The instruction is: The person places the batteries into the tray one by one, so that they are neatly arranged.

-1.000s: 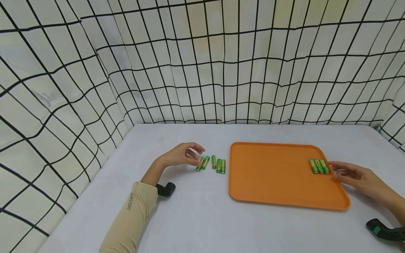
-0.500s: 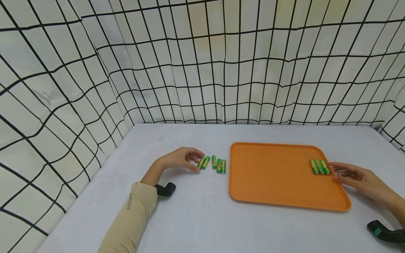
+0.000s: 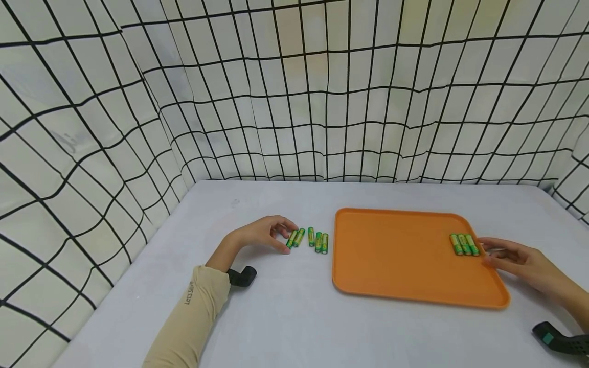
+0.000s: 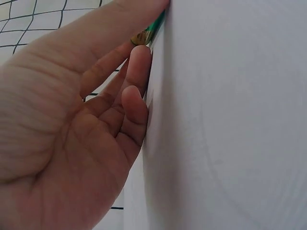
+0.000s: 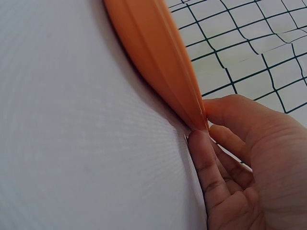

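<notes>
My left hand is low over the table, with thumb and fingertips at the two ends of the leftmost green-and-yellow battery, pinching it. In the left wrist view only an end of a battery shows behind the thumb. Another battery lies right beside it, and several more batteries lie between it and the orange tray. My right hand holds the tray's right rim. In the right wrist view the thumb and a finger pinch the tray's edge. Three batteries lie side by side on the tray near that hand.
The work lies on a white-covered table. A black grid net over pale sheeting stands behind it and along the sides. Each wrist carries a black camera mount; the left mount sits close to the tabletop.
My left hand has come down slightly toward me, its thumb going from over the leftmost battery to its near end. My right hand stays at the tray's rim, and the tray barely differs.
</notes>
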`<state>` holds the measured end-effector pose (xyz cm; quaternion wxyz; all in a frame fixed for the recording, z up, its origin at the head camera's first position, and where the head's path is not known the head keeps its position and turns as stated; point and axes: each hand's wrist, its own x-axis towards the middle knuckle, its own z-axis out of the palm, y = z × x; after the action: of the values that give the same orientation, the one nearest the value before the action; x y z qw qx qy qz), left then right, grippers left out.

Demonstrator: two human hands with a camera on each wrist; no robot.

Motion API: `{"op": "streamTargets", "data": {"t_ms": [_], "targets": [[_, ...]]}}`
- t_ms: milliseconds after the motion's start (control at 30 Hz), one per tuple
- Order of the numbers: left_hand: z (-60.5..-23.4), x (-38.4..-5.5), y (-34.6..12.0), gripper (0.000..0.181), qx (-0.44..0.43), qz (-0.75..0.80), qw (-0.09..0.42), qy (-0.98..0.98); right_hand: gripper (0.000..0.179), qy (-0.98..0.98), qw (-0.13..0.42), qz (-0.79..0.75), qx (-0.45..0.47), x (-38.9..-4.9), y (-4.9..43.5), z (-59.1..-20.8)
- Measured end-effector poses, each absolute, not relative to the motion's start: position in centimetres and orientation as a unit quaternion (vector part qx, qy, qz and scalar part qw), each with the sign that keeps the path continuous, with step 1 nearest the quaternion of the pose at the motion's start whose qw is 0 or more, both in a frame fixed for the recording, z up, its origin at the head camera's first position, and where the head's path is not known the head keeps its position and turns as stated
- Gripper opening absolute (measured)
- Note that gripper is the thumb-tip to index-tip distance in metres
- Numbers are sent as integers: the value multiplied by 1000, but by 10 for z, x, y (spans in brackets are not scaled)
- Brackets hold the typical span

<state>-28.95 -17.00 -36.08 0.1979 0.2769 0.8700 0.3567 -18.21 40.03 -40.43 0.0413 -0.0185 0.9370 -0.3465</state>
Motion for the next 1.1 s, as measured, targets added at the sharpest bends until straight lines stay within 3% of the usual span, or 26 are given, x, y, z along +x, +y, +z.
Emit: {"op": "streamTargets", "data": {"t_ms": [1100], "targets": [[-353,-288,-166,55,284,400,179,853,68,931,34,-363,-31,-181,400,-404]]}}
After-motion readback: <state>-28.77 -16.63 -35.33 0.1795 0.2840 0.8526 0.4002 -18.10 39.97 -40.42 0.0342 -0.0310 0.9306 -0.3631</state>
